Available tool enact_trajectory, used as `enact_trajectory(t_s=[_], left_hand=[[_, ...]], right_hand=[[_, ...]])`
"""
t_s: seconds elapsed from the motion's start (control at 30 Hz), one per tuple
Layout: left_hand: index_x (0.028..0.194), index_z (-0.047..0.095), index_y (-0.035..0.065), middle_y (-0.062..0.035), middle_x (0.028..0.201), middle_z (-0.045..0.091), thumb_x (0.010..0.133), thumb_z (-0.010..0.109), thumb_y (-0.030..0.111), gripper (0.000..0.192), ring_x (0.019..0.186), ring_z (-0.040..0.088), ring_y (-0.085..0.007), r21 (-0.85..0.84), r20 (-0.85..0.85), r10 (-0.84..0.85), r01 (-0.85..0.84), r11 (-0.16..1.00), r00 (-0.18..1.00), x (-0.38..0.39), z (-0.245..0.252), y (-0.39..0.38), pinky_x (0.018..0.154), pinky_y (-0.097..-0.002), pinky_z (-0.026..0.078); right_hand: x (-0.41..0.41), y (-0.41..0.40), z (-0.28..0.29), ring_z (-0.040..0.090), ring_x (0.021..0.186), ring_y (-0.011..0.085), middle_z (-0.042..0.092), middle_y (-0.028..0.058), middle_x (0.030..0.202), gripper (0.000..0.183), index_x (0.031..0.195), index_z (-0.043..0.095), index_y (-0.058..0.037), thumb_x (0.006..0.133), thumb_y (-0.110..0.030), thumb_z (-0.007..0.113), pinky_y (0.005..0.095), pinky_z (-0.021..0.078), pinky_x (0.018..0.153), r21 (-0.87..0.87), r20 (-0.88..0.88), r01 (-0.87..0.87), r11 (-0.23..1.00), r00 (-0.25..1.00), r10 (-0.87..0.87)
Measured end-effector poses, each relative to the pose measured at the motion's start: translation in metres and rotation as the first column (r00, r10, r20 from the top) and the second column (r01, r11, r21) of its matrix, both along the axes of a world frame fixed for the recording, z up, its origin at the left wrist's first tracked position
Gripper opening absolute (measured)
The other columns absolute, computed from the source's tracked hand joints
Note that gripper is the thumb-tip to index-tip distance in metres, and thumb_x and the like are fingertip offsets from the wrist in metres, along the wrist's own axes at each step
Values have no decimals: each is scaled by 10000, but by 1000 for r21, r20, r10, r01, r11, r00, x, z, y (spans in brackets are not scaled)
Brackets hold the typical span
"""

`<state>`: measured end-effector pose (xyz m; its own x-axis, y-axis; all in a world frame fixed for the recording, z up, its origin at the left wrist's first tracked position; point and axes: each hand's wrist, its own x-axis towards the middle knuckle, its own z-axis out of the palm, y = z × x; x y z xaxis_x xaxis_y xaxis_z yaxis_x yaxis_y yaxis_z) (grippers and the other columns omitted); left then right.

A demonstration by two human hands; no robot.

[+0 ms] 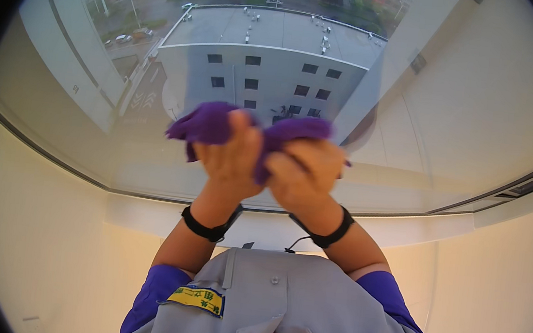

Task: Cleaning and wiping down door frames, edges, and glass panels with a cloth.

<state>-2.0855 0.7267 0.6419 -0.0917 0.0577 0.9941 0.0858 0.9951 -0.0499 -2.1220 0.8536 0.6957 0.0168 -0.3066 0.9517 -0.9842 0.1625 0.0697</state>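
Observation:
A purple cloth (210, 123) is bunched between both hands, in front of a large window pane (148, 163). My left hand (233, 155) is raised with its fingers up against the cloth, and part of the cloth hangs past it on the left; motion blur hides whether its fingers grip. My right hand (303, 170) has its fingers curled around the cloth, with some purple showing above the knuckles and at the right side. Black bands sit on both wrists.
Below the pane run a dark window frame (145, 193) and a white sill (152, 213). Cream walls (33, 219) stand at both sides. Outside, beyond the glass, are a grey building with a flat roof (282, 30), a road and parked cars.

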Motion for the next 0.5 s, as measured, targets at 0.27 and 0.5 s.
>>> enact_trajectory(t_s=[0.27, 0.5], left_hand=[[1392, 267, -8, -301, 1469, 285, 890, 599, 411, 734, 1318, 326, -475, 92, -18, 76, -74, 993, 997, 16, -121, -28, 1048, -591, 248], [1368, 334, -53, -346, 1459, 269, 927, 526, 356, 631, 1315, 335, -476, 47, 211, -52, 43, 998, 976, 24, -67, 17, 1051, -569, 226]], right_hand=[[12, -23, -84, 558, 987, 110, 610, -53, 1114, 136, 952, 631, -217, 822, -193, 598, 250, 364, 769, 67, -203, 149, 986, 970, -133], [3, 27, -85, 597, 867, 170, 582, -4, 1059, 219, 941, 624, -188, 724, -178, 650, 281, 415, 672, 59, 10, 89, 994, 996, -90]])
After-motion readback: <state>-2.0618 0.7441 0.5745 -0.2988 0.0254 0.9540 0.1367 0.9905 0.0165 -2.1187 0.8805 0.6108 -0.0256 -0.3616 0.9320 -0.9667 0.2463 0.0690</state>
